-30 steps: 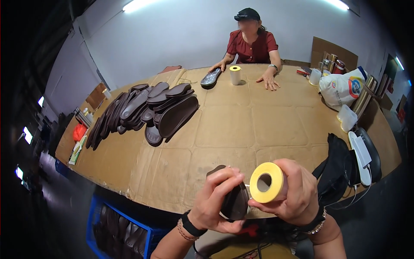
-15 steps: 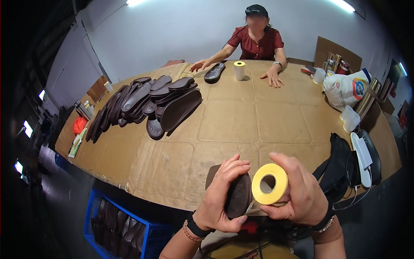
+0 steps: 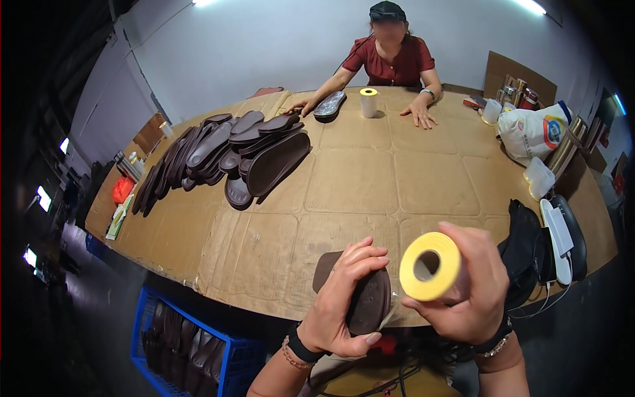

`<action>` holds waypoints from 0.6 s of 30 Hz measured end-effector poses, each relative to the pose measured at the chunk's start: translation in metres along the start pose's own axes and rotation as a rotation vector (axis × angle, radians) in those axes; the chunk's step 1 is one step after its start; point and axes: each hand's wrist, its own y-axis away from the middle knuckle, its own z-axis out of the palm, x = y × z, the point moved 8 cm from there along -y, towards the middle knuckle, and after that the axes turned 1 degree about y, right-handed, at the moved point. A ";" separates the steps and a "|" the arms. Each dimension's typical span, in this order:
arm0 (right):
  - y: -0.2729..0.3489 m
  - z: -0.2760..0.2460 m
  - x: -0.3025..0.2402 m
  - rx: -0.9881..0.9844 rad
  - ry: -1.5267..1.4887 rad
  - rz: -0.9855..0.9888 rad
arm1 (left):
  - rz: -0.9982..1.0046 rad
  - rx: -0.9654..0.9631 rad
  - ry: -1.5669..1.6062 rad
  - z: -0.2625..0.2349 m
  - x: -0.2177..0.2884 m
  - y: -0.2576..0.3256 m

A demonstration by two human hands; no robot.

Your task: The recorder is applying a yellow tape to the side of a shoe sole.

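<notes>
— What does the person hold?
— A dark brown shoe sole [image 3: 366,299], gripped in the left hand [image 3: 344,304] over the near edge of the bench [image 3: 370,178]; the fingers curl over its top and the thumb presses its lower rim. The right hand [image 3: 471,291] is wrapped around a yellow roll of tape [image 3: 431,266], its hollow core facing the camera, just beside the sole.
— And further out on the bench?
— A pile of dark soles [image 3: 228,149] lies toward the left edge. At the far edge a second person [image 3: 391,56] rests both hands on the cardboard top, one on a single sole [image 3: 329,106], with another yellow-topped roll [image 3: 368,102] between them. A white bag [image 3: 533,132] sits near the right edge.
— Below the bench?
— A blue crate [image 3: 178,337] of soles stands under the near-left corner.
</notes>
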 end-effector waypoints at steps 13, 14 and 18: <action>0.003 0.003 0.000 -0.008 0.035 0.039 | -0.012 -0.013 -0.008 0.001 -0.001 0.004; 0.003 0.004 0.001 -0.017 0.024 0.055 | -0.010 -0.010 -0.010 0.001 -0.001 0.005; 0.003 0.007 0.002 -0.042 0.023 0.064 | -0.018 -0.015 -0.019 0.002 0.000 0.006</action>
